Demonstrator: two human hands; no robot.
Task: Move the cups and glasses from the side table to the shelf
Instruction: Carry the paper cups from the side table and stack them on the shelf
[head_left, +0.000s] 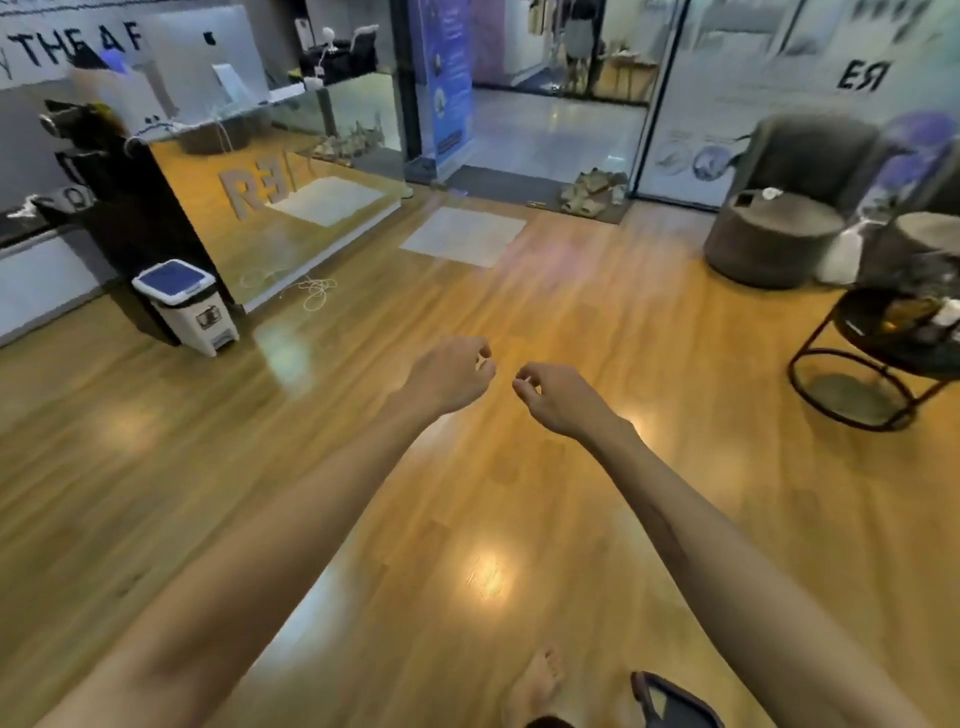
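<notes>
**Kid:** Holding anything yet?

**Helper:** No. The left hand (451, 375) and right hand (553, 397) both hang out front with fingers loosely curled, nothing in them.

**Kid:** Where are the cups?

**Helper:** Over at three o'clock, on the round black metal side table (852, 364). Small things (922, 317) sit there, too blurry to tell cups from glasses.

**Kid:** How should I pick them up?

**Helper:** I think glass is light, hard, slippery and breaks. Wrap fingers round the middle. I see no shelf.

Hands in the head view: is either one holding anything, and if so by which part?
Nothing is held. The left hand and right hand hang over the wooden floor with loosely curled fingers, both bare.
</notes>
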